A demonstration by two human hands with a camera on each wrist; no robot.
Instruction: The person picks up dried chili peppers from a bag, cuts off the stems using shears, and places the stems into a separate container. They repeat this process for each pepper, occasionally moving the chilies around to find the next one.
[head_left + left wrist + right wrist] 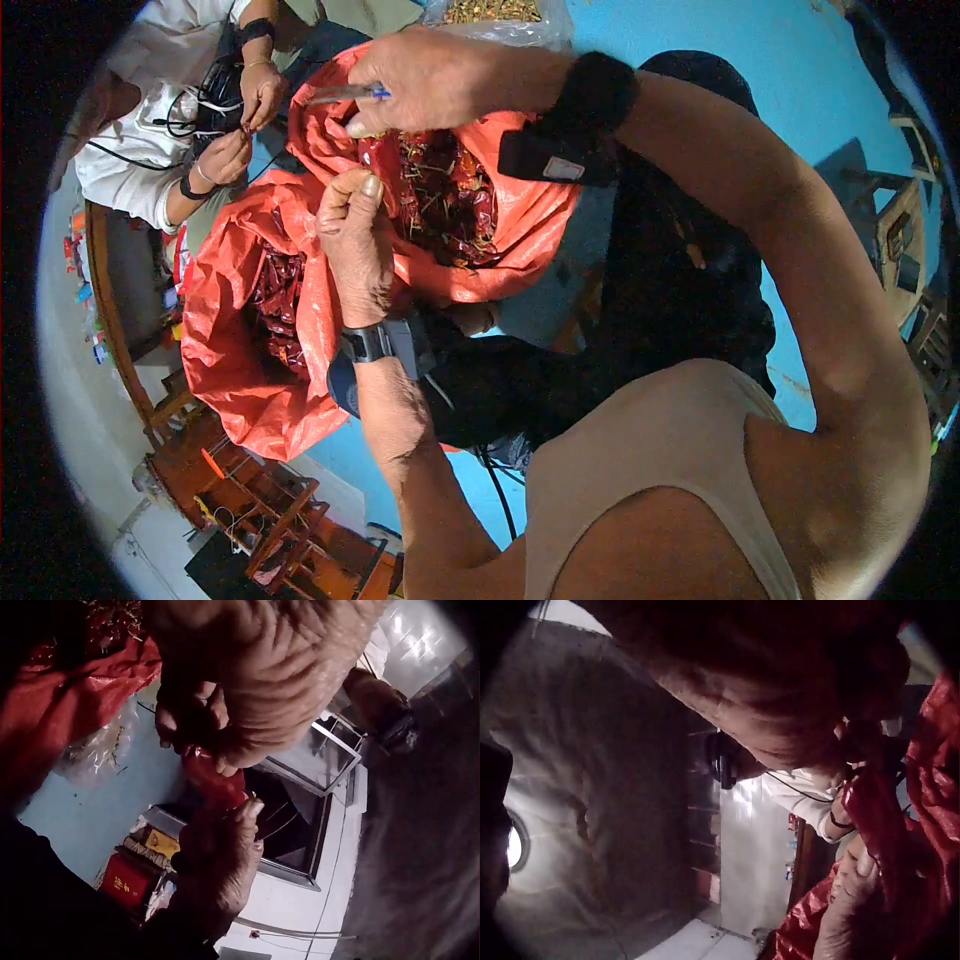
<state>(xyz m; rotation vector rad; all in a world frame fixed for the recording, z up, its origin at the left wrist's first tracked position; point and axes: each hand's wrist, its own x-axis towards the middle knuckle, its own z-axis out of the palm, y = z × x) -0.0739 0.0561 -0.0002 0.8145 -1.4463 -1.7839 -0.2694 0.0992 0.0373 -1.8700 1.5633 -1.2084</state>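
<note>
At the upper left of the head view, another person point(150, 100) holds something small in both hands. Below lies an orange bag point(225, 330) of dried chilies. In the centre, the left hand point(355, 240) pinches one chili point(214, 780) just above a second bag point(530, 215). The right hand point(430, 80), higher up, is clenched around what seems to be small scissors point(345, 94). For a clean cut, the chili is best held steady near its stem, with fingertips away from the blades. The folded rim of the second bag crowds the hands.

We get a bright, evenly lit fisheye head view, black vignetted corners; both wrist views dim, blurry, hands underexposed.
</note>
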